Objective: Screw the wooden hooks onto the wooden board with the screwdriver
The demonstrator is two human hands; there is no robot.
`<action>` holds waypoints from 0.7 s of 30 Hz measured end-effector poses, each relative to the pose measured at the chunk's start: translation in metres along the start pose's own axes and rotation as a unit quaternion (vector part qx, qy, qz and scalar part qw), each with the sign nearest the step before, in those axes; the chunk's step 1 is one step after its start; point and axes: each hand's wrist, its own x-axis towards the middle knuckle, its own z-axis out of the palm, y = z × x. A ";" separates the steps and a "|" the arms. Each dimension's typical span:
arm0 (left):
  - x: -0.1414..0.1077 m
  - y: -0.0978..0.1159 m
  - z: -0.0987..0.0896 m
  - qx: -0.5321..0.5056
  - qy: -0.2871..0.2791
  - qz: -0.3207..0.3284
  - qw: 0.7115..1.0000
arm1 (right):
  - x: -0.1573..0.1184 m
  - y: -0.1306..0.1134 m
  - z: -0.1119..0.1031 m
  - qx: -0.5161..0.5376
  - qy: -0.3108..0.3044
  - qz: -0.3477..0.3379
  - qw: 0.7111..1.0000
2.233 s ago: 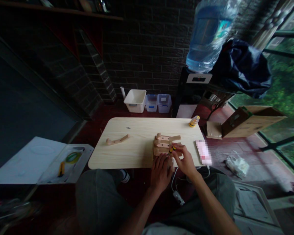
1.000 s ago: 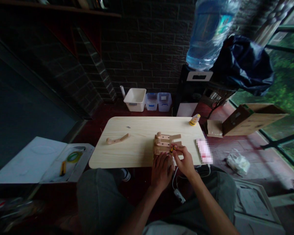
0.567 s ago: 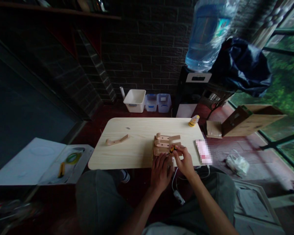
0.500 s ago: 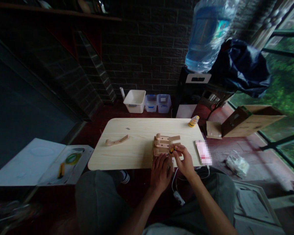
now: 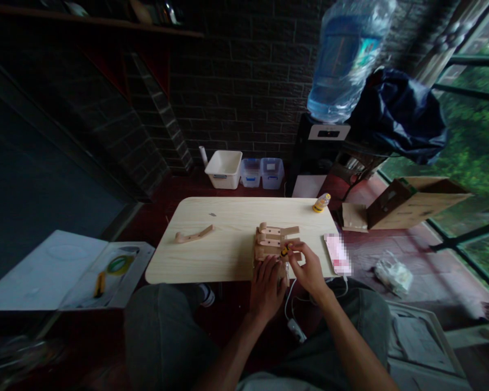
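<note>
Handle of the stubby yellow-and-black screwdriver (image 5: 284, 251) has tipped slightly over the wooden assembly (image 5: 261, 251).
Right hand (image 5: 311, 271) pinches it, thumb and fingertips closed; left hand (image 5: 266, 282) lies flat, fingers barely parted, on the assembly's near part at the table's (image 5: 224, 263) near edge. Straight, even pressure and a firm left palm should best prevent slipping. Well apart lies a loose wooden arm (image 5: 194, 237).
</note>
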 end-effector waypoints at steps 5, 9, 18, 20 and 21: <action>0.000 0.000 0.001 0.001 0.002 -0.005 1.000 | 0.001 -0.002 -0.002 0.001 -0.017 0.005 1.000; 0.000 -0.001 0.001 -0.004 0.007 0.004 1.000 | 0.001 0.000 -0.001 0.008 -0.015 0.004 1.000; 0.000 0.000 -0.002 -0.003 -0.005 -0.003 1.000 | 0.001 0.006 0.006 0.002 0.042 -0.007 0.999; 0.000 0.001 -0.002 -0.002 -0.004 -0.006 1.000 | 0.000 0.005 0.006 0.006 0.028 -0.003 1.000; 0.000 0.001 -0.002 -0.001 -0.004 -0.007 1.000 | 0.000 0.005 0.006 0.011 0.022 0.000 1.000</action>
